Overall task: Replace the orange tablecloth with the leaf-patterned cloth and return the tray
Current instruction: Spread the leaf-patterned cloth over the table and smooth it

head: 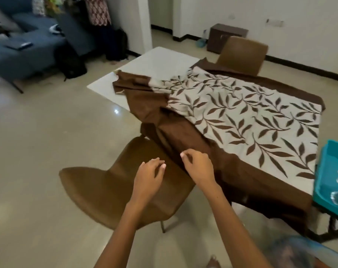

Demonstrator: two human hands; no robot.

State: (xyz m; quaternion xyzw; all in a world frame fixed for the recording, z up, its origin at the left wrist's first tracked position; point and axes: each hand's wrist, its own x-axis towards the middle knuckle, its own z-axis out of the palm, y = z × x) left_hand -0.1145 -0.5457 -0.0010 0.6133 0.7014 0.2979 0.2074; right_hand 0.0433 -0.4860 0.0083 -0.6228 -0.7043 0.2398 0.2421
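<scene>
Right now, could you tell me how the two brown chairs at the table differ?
The near chair shows its whole seat and stands clear of the table, by the left hand. The far chair shows only its backrest beyond the leaf-patterned cloth. Both look alike: brown, smooth.

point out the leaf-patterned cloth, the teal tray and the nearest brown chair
leaf-patterned brown and cream cloth (247, 115): head view, patterned centre panel
teal plastic tray (324, 167): head view, left wall
brown leather chair (98, 190): head view, seat

Glossy beige floor (48, 132), blue sofa (29, 45), white walls (299, 26).
</scene>
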